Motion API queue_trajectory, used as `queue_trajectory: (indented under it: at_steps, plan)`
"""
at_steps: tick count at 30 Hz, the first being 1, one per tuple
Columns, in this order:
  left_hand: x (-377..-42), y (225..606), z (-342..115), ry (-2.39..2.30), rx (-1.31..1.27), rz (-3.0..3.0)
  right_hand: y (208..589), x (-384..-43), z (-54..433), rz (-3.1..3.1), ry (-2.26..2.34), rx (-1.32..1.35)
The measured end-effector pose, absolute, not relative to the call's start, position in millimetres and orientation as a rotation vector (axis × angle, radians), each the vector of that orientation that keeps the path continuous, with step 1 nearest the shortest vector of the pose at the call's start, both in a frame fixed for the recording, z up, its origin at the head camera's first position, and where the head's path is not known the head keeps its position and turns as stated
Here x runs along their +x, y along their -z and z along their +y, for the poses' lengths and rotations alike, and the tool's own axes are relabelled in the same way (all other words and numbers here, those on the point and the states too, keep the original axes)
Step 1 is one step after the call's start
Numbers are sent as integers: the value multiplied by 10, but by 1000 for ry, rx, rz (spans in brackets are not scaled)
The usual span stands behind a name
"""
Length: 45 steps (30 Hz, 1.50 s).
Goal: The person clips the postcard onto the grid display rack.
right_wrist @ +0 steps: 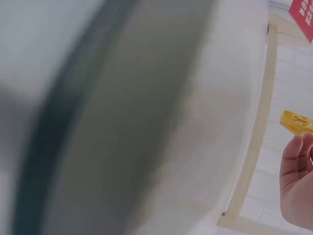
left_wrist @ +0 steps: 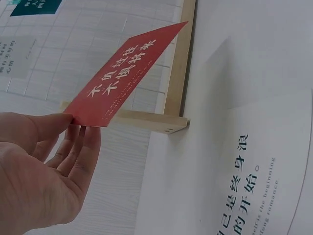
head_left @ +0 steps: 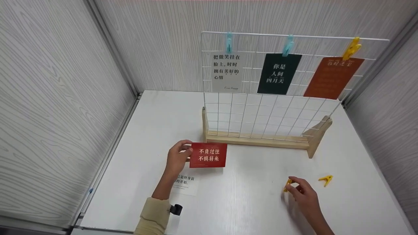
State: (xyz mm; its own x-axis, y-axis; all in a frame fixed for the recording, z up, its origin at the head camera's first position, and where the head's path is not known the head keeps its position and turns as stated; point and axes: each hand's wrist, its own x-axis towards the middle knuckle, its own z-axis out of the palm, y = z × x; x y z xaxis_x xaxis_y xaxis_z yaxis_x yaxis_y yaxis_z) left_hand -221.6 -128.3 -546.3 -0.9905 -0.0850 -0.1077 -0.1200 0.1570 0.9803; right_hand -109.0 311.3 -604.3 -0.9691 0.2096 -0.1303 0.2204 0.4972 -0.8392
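A red card [head_left: 208,155] with white characters is pinched at its left edge between the thumb and fingers of my left hand [head_left: 176,158]. It is raised off the table, in front of the rack's wooden base, and the left wrist view shows it tilted. My right hand [head_left: 305,195] pinches a yellow clothespin [head_left: 287,185] above the table. To the right of that hand lies another yellow clothespin [head_left: 326,180]. Below my left forearm a white printed card [head_left: 186,186] lies flat, partly hidden by the arm; its dark text is close in the left wrist view.
A white wire grid rack [head_left: 251,114] stands on a wooden base [head_left: 258,139]. Clothespins hold a white card [head_left: 227,73], a dark green card [head_left: 279,73] and an orange-red card [head_left: 333,77] along its top. Wood-patterned panels [head_left: 58,98] enclose the white table [head_left: 241,202].
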Motion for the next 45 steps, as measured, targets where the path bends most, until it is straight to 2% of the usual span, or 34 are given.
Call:
queue_trajectory:
  at_steps: [14,45]
  plan:
    - [-2369,5556,-944,-2090,-27,2291,5820,-1348,2740,2833,1723,87]
    - [-2828,5574,-460,-2085,164,2409,5300,-2077,2109,2926,1912,-160]
